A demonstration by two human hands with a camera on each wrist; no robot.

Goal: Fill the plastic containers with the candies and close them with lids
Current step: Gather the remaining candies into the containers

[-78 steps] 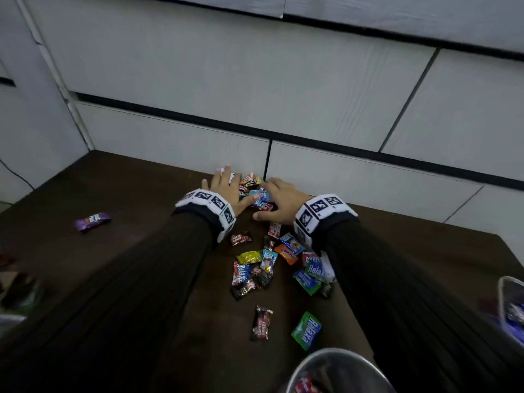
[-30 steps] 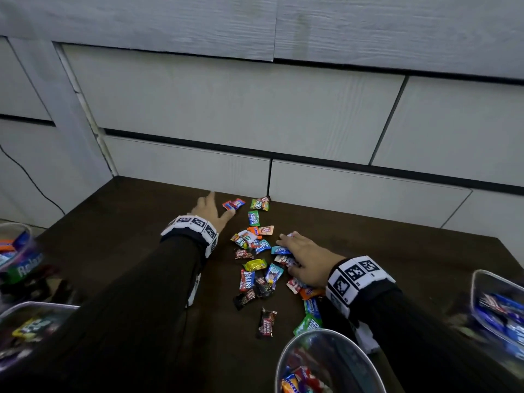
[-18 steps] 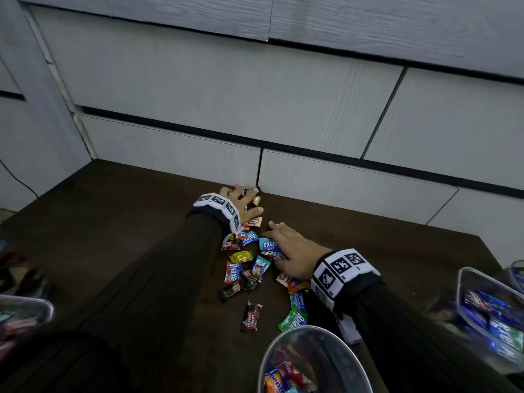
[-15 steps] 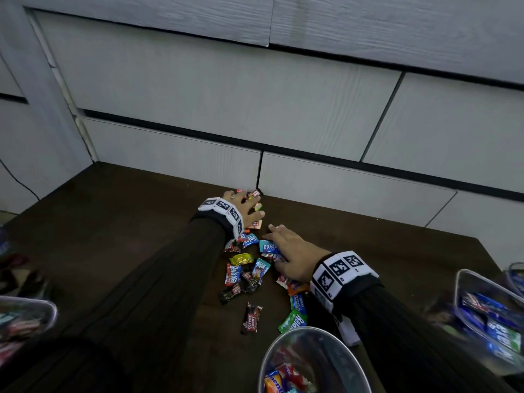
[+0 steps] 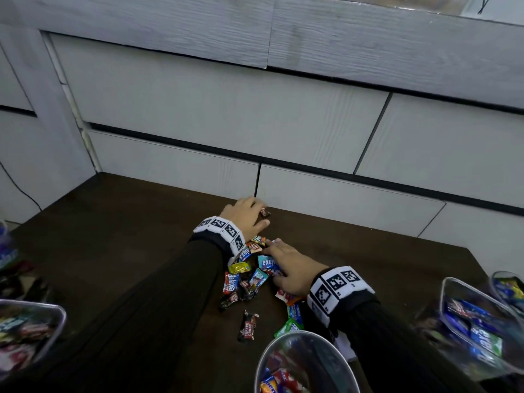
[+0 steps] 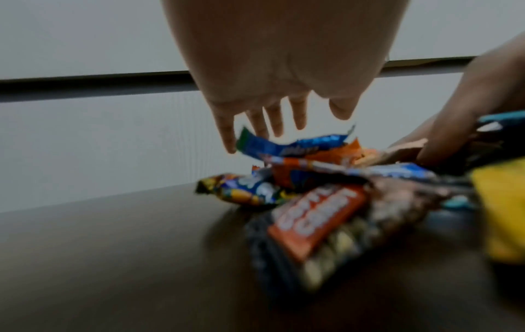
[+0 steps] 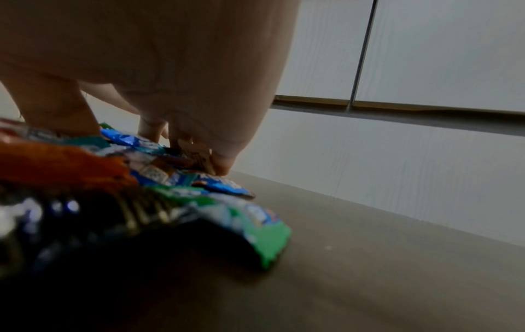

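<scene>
Several wrapped candies [image 5: 246, 276] lie in a loose pile on the dark table [image 5: 113, 251]. My left hand [image 5: 246, 215] lies over the far candies close to the wall, and a brown candy [image 5: 265, 212] shows at its fingertips. In the left wrist view the left hand [image 6: 272, 128] has straight, spread fingers reaching down to a blue wrapper [image 6: 287, 146]. My right hand [image 5: 283, 265] rests flat on the pile's right side. In the right wrist view the right hand [image 7: 184, 143] has its fingertips pressing on wrappers [image 7: 159, 173]. A round clear container [image 5: 306, 361] with candies in it stands at the near edge.
A clear container [image 5: 28, 330] holding candies stands at the near left. Another clear container [image 5: 476, 327] with candies stands at the right. A grey panelled wall [image 5: 283, 123] closes the far side of the table just behind my left hand.
My left hand has swung right from the bare tabletop onto the far candies by the wall. The right hand has stayed on the pile's right side.
</scene>
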